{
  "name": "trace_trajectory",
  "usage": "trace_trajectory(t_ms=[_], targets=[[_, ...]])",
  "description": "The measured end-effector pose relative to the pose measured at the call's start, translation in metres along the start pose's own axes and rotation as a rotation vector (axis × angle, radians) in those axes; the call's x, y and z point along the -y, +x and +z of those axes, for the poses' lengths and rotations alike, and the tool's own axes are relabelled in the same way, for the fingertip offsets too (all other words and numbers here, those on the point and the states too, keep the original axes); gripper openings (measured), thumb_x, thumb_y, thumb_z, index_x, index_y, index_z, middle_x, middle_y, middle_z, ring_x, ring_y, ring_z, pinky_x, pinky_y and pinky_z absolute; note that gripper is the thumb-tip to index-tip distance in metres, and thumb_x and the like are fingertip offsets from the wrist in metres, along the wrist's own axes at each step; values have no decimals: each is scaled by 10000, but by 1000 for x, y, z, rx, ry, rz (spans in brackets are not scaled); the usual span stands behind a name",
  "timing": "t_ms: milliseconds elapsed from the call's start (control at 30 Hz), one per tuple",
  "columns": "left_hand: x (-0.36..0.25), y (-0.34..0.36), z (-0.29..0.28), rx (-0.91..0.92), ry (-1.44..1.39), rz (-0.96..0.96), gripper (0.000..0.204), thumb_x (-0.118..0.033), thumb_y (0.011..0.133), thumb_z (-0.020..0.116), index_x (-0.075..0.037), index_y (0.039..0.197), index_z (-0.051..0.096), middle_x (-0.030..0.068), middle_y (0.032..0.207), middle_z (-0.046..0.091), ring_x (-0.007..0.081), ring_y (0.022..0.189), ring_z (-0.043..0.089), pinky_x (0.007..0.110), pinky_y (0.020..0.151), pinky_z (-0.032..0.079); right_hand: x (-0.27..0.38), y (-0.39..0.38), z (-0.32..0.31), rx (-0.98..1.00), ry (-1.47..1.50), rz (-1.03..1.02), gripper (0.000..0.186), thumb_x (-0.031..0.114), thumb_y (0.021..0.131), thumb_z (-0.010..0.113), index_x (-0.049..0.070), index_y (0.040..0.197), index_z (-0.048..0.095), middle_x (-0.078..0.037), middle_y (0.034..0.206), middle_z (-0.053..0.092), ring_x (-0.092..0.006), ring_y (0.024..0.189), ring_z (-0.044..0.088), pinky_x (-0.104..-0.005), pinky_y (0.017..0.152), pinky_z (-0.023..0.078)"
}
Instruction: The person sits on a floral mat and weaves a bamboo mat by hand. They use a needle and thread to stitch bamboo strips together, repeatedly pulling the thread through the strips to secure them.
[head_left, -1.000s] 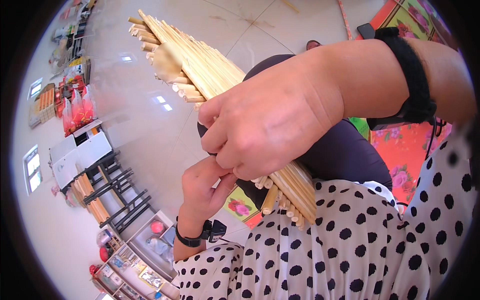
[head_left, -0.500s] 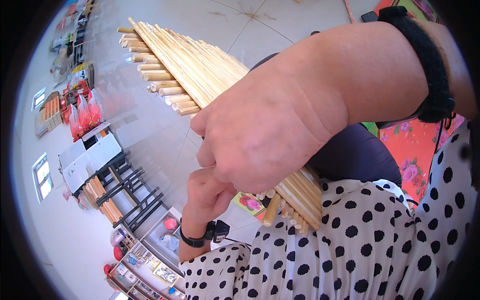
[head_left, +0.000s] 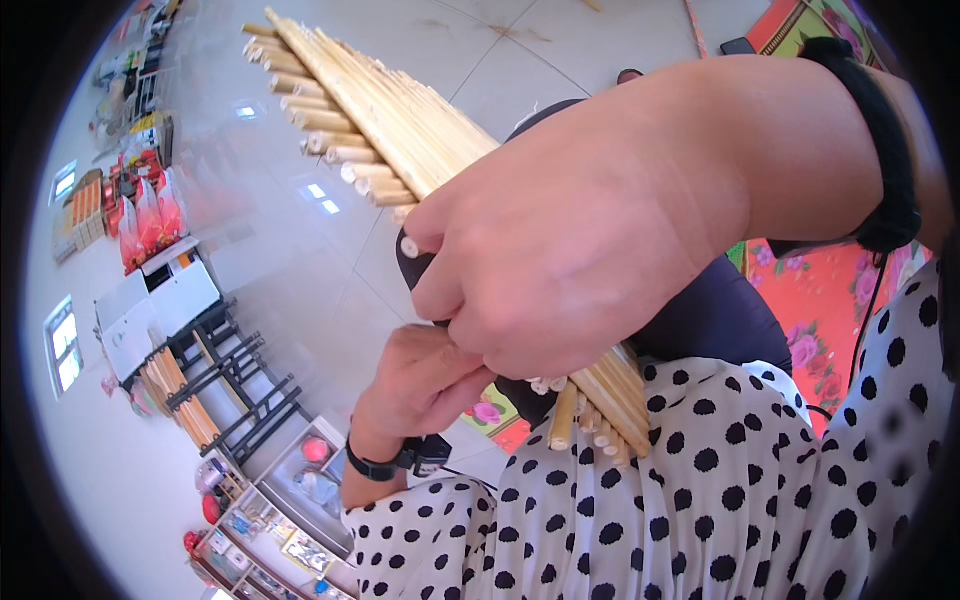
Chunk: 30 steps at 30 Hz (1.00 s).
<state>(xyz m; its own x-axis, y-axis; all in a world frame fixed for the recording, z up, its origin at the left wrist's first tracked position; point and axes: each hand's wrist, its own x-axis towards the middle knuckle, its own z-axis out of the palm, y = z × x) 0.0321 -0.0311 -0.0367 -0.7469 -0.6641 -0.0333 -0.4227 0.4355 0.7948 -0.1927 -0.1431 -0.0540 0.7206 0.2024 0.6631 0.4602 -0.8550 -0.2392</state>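
Note:
A bundle of pale straw-coloured reeds [head_left: 390,110], with staggered round cut ends along its left side, lies diagonally across my dark-clad leg [head_left: 735,315]. My right hand [head_left: 570,240] is curled over the middle of the bundle, gripping it, and hides much of it. Below that, my left hand [head_left: 425,380] has bent fingers pressed together at the bundle's underside, partly under my right hand; what they pinch is hidden. Shorter reed ends [head_left: 600,410] poke out at lower right, over my polka-dot clothing [head_left: 700,500].
Tiled floor [head_left: 320,260] surrounds me. Along the left stand folded black-framed furniture [head_left: 225,370], red bags [head_left: 150,220] and a shelf unit [head_left: 290,500] of small items. Floral red boards or mats [head_left: 810,350] are at the right, with a dark phone-like object [head_left: 738,46] at the top.
Both hands stay on the bundle with slight shifts. My left hand has edged rightward under my right hand, its fingers more tucked in. The view has shifted slightly.

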Motion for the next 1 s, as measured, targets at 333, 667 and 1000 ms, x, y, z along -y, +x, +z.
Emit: trace_trajectory(t_ms=[333,667,1000], targets=[[13,5,1,-58,-166,58,290,-19,824,704,-23,1114,690,86,618,600,289,511,589,361,489,466,6,-4,-23,158,29,39,115,109,744,694,12,751,632,-65,796,599,-231,859,640,-344,652,472],[23,3,14,-128,-60,233,330,16,791,709,-13,1119,696,68,611,608,247,500,596,342,460,450,18,4,-27,297,-140,79,129,110,778,713,124,905,722,-12,901,720,-186,886,690,-301,673,434],[25,-14,27,-270,-83,276,306,-15,787,692,-11,1093,703,65,592,604,227,491,589,331,457,452,32,18,-43,486,-184,152,137,134,847,698,189,965,741,9,965,741,-175,908,703,-313,751,441]])
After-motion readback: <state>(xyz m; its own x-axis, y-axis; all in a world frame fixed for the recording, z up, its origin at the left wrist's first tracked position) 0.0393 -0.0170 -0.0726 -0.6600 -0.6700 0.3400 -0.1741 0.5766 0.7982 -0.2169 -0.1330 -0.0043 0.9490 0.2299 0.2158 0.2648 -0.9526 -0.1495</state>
